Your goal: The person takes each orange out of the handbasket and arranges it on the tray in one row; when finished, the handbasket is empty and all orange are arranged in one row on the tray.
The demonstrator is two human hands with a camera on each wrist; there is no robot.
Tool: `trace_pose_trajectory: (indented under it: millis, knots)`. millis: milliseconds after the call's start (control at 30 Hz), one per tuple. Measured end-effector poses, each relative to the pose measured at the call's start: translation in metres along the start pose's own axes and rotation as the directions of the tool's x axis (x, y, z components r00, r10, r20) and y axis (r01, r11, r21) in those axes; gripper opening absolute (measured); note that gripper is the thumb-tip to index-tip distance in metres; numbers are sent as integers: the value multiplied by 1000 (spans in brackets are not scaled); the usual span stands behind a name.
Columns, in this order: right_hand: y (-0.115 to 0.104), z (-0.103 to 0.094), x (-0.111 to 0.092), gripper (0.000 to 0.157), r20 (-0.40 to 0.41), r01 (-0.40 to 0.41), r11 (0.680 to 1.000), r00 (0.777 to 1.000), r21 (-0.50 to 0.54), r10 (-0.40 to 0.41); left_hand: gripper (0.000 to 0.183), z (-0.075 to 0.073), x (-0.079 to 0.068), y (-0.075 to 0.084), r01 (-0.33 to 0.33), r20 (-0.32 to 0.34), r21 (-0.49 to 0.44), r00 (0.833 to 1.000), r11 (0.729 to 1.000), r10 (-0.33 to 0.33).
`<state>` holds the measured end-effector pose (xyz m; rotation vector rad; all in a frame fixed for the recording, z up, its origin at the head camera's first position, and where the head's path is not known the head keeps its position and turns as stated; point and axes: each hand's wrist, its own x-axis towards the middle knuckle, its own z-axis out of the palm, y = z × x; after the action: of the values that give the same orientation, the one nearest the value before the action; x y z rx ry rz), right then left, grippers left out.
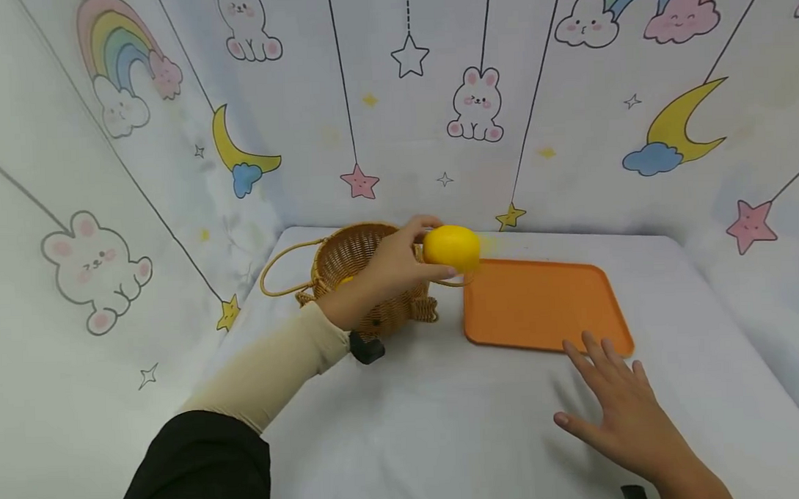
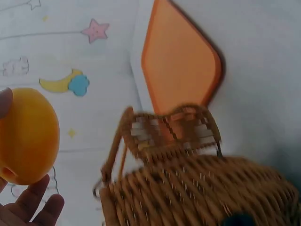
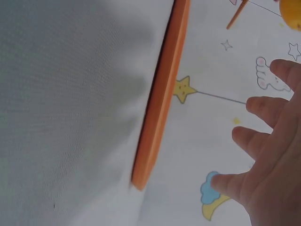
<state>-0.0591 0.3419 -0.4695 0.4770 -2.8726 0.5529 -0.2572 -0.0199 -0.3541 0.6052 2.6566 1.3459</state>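
My left hand [image 1: 400, 260] holds a yellow oval fruit [image 1: 452, 248] up beside the rim of a woven basket [image 1: 392, 319], on the tray side. In the left wrist view the fruit [image 2: 30, 139] shows a small dimple at its lower end, with fingers curled about it. Something yellow [image 1: 345, 281] peeks out inside the basket; my forearm hides most of it. Over the near right corner of an orange tray [image 1: 540, 303], my right hand [image 1: 616, 411] hovers with fingers spread, holding nothing. The right wrist view shows that hand [image 3: 277, 165] apart from the tray's edge [image 3: 162, 94].
The basket's looped handle [image 1: 268, 272] sticks out to the left, and small woven feet [image 1: 424, 309] jut from its base. A white cloth covers the table [image 1: 432, 424]. Behind it hangs a backdrop [image 1: 408, 132] printed with rabbits, stars and moons.
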Motion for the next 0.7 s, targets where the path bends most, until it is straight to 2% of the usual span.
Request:
trace_pose_trajectory:
  millis: [200,333,400,500,600,700]
  knots:
    - [-2,6,4,109,2,19,1000,1000,3,-19,79,-59,-13,-38,102,-65,52,993,993,-98]
    - [-1,9,6,109,4,18,1000,1000,0,-18,77,-79,-9,-52,126,-30,109,992,986,-123]
    - [-2,10,7,109,8,19,1000,1000,4,-19,77,-83,-4,-58,135,2,170,990,976,-138]
    - [1,11,6,108,6,13,1000,1000,-2,-13,77,-81,10,-64,143,65,288,984,947,-168]
    - [6,12,3,107,3,9,1000,1000,-5,-9,76,-76,27,-71,140,124,411,970,901,-208]
    - [10,12,0,107,4,4,1000,1000,-5,-4,73,-70,44,-75,131,181,507,950,852,-254]
